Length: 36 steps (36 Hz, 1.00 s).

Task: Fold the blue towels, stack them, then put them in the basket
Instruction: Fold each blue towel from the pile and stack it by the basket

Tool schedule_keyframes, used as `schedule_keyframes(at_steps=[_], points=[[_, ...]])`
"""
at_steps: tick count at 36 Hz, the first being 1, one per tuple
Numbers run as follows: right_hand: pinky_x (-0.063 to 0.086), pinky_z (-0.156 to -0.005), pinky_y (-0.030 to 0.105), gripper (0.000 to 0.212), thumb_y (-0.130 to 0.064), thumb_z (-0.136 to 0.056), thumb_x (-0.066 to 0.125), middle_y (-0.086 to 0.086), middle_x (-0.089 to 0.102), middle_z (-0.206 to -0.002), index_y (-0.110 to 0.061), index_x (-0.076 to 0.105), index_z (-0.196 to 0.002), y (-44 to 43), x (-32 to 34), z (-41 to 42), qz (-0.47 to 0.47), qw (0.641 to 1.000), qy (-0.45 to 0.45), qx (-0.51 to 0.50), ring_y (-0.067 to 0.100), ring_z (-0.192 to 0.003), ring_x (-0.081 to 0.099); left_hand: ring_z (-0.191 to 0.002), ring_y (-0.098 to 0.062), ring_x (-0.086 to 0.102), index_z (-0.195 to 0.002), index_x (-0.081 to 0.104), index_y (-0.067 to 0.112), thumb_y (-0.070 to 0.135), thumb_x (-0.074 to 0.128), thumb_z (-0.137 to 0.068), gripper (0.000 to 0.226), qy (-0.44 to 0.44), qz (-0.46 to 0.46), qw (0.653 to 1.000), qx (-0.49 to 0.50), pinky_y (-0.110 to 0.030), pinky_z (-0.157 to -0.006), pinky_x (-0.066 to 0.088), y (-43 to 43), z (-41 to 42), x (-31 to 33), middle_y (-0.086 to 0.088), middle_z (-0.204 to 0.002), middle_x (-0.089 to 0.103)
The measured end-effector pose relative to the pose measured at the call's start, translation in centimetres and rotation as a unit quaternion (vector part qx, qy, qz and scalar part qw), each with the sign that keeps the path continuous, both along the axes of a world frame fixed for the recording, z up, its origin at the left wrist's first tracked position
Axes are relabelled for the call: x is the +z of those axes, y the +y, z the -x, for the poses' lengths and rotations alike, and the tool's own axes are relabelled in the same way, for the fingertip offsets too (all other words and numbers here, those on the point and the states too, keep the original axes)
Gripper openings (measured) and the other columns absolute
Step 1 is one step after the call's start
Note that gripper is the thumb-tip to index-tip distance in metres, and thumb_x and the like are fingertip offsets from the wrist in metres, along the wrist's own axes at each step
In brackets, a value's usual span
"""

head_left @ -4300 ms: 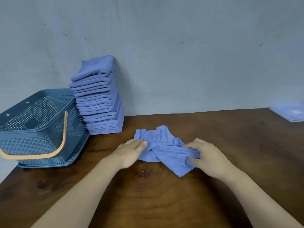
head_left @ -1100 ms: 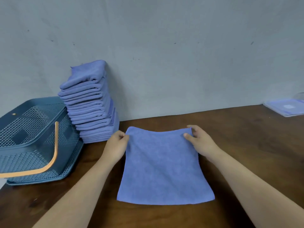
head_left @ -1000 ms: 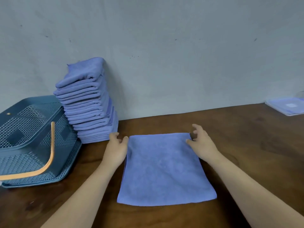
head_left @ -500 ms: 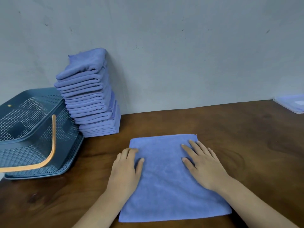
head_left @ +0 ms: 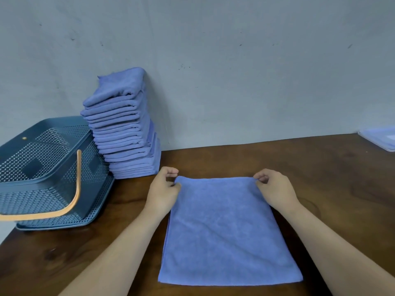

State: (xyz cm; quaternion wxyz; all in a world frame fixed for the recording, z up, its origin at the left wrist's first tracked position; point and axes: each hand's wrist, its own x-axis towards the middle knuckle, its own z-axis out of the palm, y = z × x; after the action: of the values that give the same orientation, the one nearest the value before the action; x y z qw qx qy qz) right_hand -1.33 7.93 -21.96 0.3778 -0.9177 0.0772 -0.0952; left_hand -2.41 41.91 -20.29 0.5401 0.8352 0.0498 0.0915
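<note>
Your left hand pinches the far left corner of the flat blue terry towel, fingers curled. Your right hand pinches the far right corner likewise. Towel lies between your forearms on the dark wooden desk. Tall stack of folded blue towels just beyond your left hand; perforated blue plastic basket with orange handle further left, beside that stack
</note>
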Motion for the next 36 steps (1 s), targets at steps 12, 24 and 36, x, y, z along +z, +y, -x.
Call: schedule_keyframes(at_steps=[12, 24, 36], points=[[0.056, -0.072, 0.039, 0.028, -0.014, -0.096, 0.057, -0.014, 0.059, -0.094, -0.04, 0.062, -0.086, 0.5, -0.6, -1.2, 0.068, 0.996, -0.063, 0.0, 0.006, -0.079, 0.06, -0.088, -0.006, 0.06, -0.094, 0.058, 0.032, 0.0, 0.06, -0.096, 0.033, -0.092, -0.163, 0.982, 0.004, -0.026, -0.077, 0.05, 0.1, -1.5, -2.2, 0.013, -0.102, 0.055], [0.047, -0.083, 0.039, 0.025, -0.037, -0.103, 0.054, -0.012, 0.06, -0.126, -0.034, 0.066, -0.124, 3.7, 0.0, 1.9, 0.226, 0.966, -0.104, 0.07, 0.021, -0.106, 0.059, -0.118, -0.02, 0.054, -0.129, 0.061, 0.024, 0.027, 0.051, -0.106, 0.025, -0.12, -0.335, 0.932, -0.063, -0.038, -0.1, 0.045, -3.8, 1.9, 0.0, 0.008, -0.13, 0.061], [-0.002, -0.132, 0.048, 0.081, -0.086, -0.093, 0.012, -0.007, -0.015, -0.176, -0.052, -0.002, -0.165, 3.2, -1.3, 3.5, 0.295, 0.932, 0.098, 0.188, 0.017, -0.162, -0.016, -0.162, -0.014, -0.015, -0.169, -0.002, 0.039, 0.073, 0.016, -0.103, 0.076, 0.061, -0.466, 0.87, -0.149, -0.045, -0.132, -0.002, -1.8, 5.7, -3.4, 0.006, -0.177, -0.012]])
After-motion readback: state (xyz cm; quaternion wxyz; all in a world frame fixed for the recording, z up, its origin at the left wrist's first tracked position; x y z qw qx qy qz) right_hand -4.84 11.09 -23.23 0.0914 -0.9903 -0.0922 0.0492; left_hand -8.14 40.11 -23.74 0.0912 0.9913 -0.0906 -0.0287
